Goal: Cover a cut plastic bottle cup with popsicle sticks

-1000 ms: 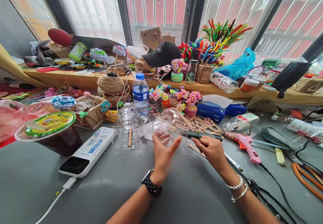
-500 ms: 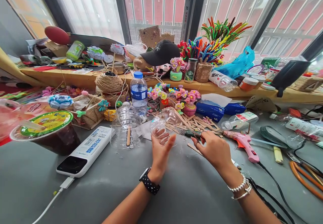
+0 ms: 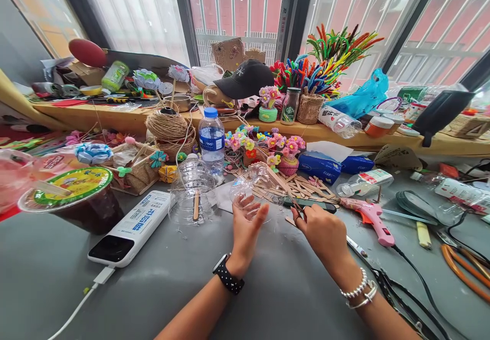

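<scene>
My left hand point(image 3: 247, 227) holds a clear plastic bottle piece point(image 3: 264, 181); its fingers show through the plastic and its thumb points up at the near side. Close to the piece's right edge, my right hand point(image 3: 321, 230) is closed, thumb and forefinger pinched on a thin, dark item too small to name. Behind the right hand lies a dark green tool handle point(image 3: 317, 205). A wooden craft stick point(image 3: 293, 222) rests below the right fingertips. Left of my hands stands another clear ribbed bottle part point(image 3: 184, 197), with a craft stick point(image 3: 196, 204) seen through it.
A pile of craft sticks point(image 3: 306, 187) lies behind my hands. A pink glue gun point(image 3: 373, 217) and scissors point(image 3: 358, 248) lie to the right. At left are a power bank point(image 3: 133, 227) and a lidded drink cup point(image 3: 88, 207). A water bottle point(image 3: 212, 141) stands behind.
My right hand has come slightly left and down, its fingers closer to the plastic piece, uncovering more of the green handle. My left hand still holds the piece, nearly unmoved.
</scene>
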